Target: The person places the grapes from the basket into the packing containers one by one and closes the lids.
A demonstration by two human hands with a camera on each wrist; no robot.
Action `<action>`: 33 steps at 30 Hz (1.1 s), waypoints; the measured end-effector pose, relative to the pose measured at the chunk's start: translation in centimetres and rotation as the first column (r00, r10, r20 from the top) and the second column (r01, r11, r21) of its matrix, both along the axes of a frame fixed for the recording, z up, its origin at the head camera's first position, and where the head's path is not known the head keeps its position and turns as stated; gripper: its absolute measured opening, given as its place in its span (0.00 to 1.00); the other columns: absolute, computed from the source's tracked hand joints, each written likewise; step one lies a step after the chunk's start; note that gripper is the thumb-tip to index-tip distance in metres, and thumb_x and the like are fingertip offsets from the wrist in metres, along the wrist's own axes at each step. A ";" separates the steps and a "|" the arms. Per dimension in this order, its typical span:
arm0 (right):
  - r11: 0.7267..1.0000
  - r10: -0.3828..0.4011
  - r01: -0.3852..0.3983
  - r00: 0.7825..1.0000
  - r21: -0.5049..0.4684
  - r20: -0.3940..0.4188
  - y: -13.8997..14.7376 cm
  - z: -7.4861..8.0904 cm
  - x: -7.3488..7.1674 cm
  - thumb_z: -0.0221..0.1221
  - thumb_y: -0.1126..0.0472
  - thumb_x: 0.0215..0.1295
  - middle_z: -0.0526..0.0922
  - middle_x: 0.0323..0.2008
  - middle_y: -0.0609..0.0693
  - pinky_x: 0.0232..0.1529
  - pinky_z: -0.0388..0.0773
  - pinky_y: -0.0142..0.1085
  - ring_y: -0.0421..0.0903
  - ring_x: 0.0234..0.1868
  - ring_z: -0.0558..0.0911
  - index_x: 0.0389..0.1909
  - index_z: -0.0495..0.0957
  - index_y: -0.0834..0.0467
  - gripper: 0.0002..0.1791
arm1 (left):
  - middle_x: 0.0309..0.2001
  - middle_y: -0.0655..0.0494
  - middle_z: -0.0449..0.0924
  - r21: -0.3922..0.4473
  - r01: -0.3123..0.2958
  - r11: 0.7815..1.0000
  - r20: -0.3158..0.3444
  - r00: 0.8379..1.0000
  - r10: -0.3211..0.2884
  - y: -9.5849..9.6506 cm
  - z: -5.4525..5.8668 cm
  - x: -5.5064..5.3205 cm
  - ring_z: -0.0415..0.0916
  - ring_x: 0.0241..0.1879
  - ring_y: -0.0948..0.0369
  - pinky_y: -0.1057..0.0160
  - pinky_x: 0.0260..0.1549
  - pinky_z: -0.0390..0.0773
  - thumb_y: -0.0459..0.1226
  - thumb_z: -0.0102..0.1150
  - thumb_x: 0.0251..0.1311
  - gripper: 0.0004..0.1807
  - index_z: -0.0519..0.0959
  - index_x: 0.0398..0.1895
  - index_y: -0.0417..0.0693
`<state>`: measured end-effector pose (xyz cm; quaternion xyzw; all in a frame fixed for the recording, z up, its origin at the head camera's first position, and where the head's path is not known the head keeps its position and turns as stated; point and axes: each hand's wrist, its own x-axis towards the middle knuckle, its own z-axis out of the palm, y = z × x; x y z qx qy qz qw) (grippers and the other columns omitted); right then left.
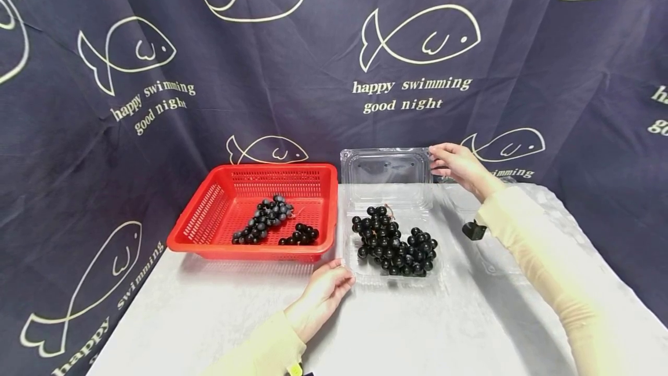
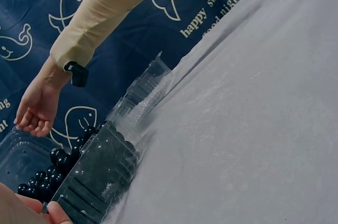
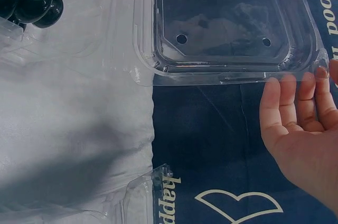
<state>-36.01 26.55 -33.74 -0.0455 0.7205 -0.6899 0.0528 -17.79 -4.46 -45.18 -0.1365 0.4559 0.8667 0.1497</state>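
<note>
On the left, a red basket point(image 1: 245, 253) holds grape bunches point(image 1: 262, 219). Next, the left hand point(image 1: 322, 292) pinches the near left corner of the clear box point(image 2: 97, 174). Black grapes point(image 1: 383, 241) lie inside. The right hand point(image 1: 461, 167) pinches the raised lid point(image 1: 386, 176).

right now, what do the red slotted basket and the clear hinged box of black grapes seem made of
Red slotted basket: probably moulded plastic, smooth with a slight sheen; evenly coloured, with regular openings.
Clear hinged box: likely thin plastic, glossy; see-through, with bright reflections and moulded ridges.
</note>
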 end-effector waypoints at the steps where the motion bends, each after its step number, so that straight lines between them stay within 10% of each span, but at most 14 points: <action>1: 1.000 0.002 -0.002 1.000 0.004 -0.001 0.0 0.1 0.0 0.54 0.57 0.67 0.75 0.30 0.45 0.37 0.80 0.32 0.39 0.29 0.79 0.41 0.71 0.61 0.10 | 0.30 0.53 0.66 -0.001 0.002 1.000 0.000 1.000 -0.002 0.0 0.0 0.0 0.69 0.30 0.62 0.68 0.40 0.76 0.18 0.45 0.51 0.19 0.63 0.48 0.31; 33: 0.988 0.143 -0.148 0.985 -0.047 -0.099 0.5 0.7 2.7 0.54 0.62 0.67 0.77 0.30 0.46 0.42 0.80 0.34 0.40 0.34 0.77 0.37 0.75 0.59 0.04 | 0.29 0.56 0.69 0.022 0.011 1.000 0.004 1.000 -0.011 -0.3 -0.1 0.1 0.70 0.32 0.63 0.66 0.42 0.75 0.19 0.46 0.54 0.13 0.66 0.41 0.39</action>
